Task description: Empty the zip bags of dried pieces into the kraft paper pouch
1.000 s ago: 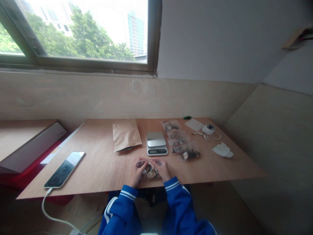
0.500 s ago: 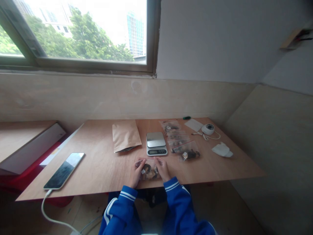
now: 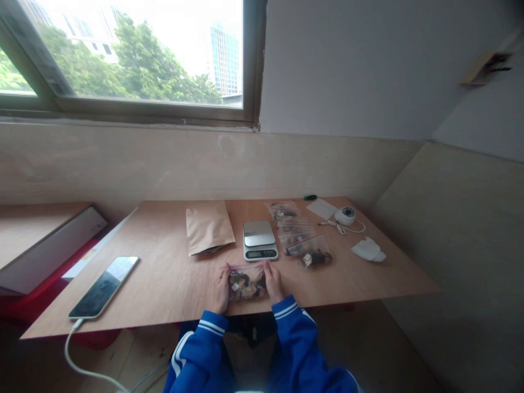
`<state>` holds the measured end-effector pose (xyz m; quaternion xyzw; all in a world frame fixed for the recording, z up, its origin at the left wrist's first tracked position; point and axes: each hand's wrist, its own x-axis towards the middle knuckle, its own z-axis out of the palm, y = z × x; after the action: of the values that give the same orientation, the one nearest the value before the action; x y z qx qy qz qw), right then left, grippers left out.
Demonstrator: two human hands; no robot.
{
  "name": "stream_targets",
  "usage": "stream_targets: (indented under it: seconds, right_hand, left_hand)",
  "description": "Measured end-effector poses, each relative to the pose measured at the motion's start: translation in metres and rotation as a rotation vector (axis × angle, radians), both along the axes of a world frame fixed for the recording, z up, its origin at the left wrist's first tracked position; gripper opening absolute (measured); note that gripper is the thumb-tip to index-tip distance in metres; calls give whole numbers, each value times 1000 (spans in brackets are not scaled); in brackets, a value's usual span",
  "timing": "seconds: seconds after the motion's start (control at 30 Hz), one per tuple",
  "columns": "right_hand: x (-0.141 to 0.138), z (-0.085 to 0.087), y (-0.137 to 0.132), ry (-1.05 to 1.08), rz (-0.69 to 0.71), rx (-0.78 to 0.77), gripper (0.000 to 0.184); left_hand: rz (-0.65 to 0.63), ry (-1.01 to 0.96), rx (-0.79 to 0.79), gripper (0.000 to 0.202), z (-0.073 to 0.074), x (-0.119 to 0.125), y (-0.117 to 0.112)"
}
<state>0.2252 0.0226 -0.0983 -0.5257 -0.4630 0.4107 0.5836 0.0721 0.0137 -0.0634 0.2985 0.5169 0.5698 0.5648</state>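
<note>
A clear zip-lock bag with brown and dark pieces and a small white packet in it is held at the table's front edge. My left hand grips its left side, the thumb near the top corner. On the other side my right hand pinches the upper right corner. Just beyond the bag stands a kitchen scale with a bare steel plate; its display reading is too small to make out. Right of the scale, several similar filled zip-lock bags lie overlapping in a row.
A brown paper pouch lies left of the scale. At the left, a phone is plugged into a white cable. Rightward are a white dome camera, a crumpled tissue, a paper sheet and a green-handled tool.
My left hand has shifted left, off the bag's front to its side edge, and my right thumb has moved to the corner. More of the bag's face now shows.
</note>
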Motion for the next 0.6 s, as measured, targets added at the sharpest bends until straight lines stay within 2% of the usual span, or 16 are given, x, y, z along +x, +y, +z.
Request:
stream_targets:
  seconds: [0.17,0.33,0.43,0.53,0.6]
  right_hand:
    - [-3,2,1,5,22,-3,61]
    - [5,4,-7,-30,-74,-51,65]
    - [36,12,-13,-67,-146,-82,68]
    - [89,21,-15,-166,-143,-77,70]
    - [128,25,-14,-249,-189,-75,70]
  left_hand:
    - [-67,-23,-43,55,4,-2,-1]
    - [-120,27,-41,62,-10,-6,1]
    - [-108,10,32,66,-25,-9,7]
    - [-23,79,145,61,-33,-13,12]
    - [-34,139,170,58,-32,-13,12]
